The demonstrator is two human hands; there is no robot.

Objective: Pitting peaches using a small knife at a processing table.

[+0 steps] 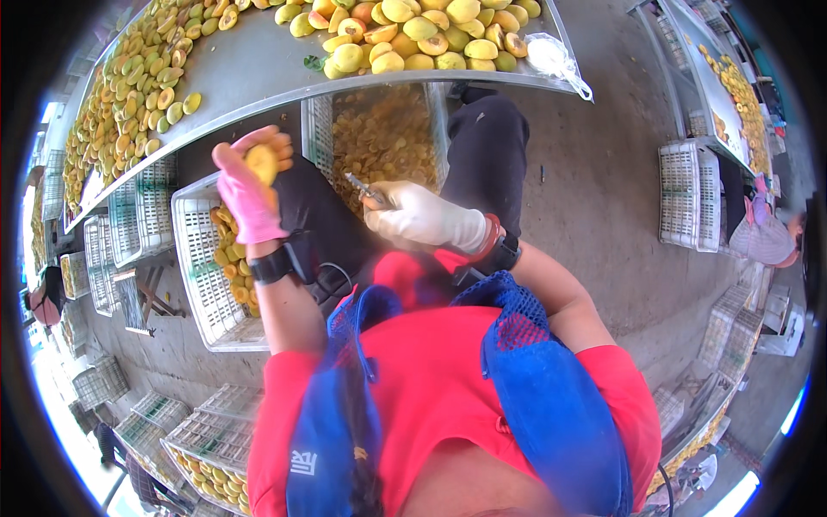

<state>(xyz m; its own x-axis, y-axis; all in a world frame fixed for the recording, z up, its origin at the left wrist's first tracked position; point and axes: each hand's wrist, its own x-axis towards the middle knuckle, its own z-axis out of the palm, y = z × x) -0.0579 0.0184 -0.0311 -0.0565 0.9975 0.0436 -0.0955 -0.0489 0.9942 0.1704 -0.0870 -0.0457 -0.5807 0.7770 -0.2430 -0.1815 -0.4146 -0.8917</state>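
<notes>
My left hand (250, 185), in a pink glove with bare fingertips, holds a yellow peach half (262, 165), its cut face showing. It is over the near side of a white crate (191, 258) holding more peach halves (233, 267). My right hand (422, 214), in a white glove, is closed round a small metal hand tool (362, 185) whose tip points up and left; its exact kind is unclear. Between my knees, under the table, a second crate (317, 129) holds a heap of brownish-yellow pieces (383, 133).
A metal table (250, 73) spans the front, with whole and halved peaches (413, 34) on it. A white plastic bag (551, 56) lies at its right corner. Stacked crates (142, 215) stand at left, others (211, 431) behind me. Another person (767, 228) sits far right by another table.
</notes>
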